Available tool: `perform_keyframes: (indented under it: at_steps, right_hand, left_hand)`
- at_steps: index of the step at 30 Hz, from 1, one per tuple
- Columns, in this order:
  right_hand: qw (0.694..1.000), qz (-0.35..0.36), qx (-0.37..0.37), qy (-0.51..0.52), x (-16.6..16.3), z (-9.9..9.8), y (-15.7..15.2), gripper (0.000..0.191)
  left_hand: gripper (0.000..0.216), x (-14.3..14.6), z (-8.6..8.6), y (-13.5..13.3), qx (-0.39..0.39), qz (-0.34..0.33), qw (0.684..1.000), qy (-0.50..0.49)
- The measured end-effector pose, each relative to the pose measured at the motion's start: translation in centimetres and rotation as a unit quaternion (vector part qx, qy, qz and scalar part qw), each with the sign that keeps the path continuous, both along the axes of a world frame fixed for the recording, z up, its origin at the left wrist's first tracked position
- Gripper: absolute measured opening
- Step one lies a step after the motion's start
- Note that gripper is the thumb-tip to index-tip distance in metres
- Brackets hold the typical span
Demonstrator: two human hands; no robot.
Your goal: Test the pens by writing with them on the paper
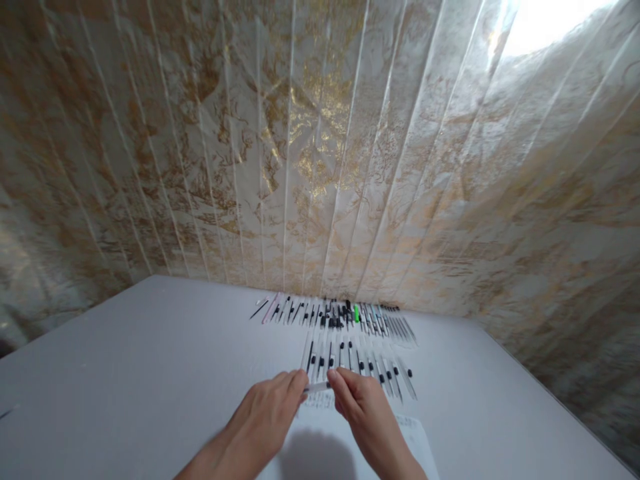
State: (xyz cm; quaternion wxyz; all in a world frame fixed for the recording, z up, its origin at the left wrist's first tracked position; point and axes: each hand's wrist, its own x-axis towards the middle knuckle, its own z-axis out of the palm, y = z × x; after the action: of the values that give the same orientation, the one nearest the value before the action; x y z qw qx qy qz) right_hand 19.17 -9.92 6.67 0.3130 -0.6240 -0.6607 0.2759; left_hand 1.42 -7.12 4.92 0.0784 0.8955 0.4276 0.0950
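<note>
Both hands meet over the near middle of the table, with a pen (317,387) stretched between them. My left hand (273,407) is closed on the pen's left end. On its right end, which looks dark, the fingers of my right hand (361,403) are pinched. The pen's pale barrel shows in the gap, and both its tips are hidden by fingers. Beneath the hands lies a white sheet of paper (417,437) with small writing along its top. Just beyond them, a row of clear pens with black caps (371,367) lies on the table.
Farther back, a second row of pens and pen parts (300,312) runs along the wall side, with a bright green piece (357,313) among them. A shiny gold-patterned curtain (320,147) rises behind the white table (150,360). A thin dark item (6,414) lies at the far left.
</note>
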Motion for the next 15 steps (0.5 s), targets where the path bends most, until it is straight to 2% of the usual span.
perform_keyframes:
  at_steps: [4, 7, 9, 12, 15]
  right_hand:
    - [0.99, 0.044, 0.015, 0.137, -0.4, 0.1, -0.1, 0.039]
    - [0.965, 0.07, -0.008, 0.252, -1.5, -0.2, -0.4, 0.029]
    - [0.959, 0.059, -0.013, 0.276, -2.1, -0.4, -0.5, 0.028]
    - [0.956, 0.033, 0.009, 0.291, -1.6, -0.4, -0.3, 0.03]
    - [0.933, -0.005, 0.029, 0.358, 0.0, 0.4, -0.1, 0.028]
  left_hand:
    - [0.014, 0.1, 0.6, -0.5, -0.083, 0.005, 0.994, -0.076]
    - [0.015, 0.3, 0.8, -1.1, -0.146, -0.032, 0.973, -0.178]
    - [0.018, 0.4, 1.0, -1.4, -0.179, -0.057, 0.956, -0.224]
    - [0.016, 0.2, 1.6, -1.3, -0.185, -0.073, 0.954, -0.225]
    - [0.011, -0.7, 1.9, -0.2, -0.149, -0.074, 0.967, -0.195]
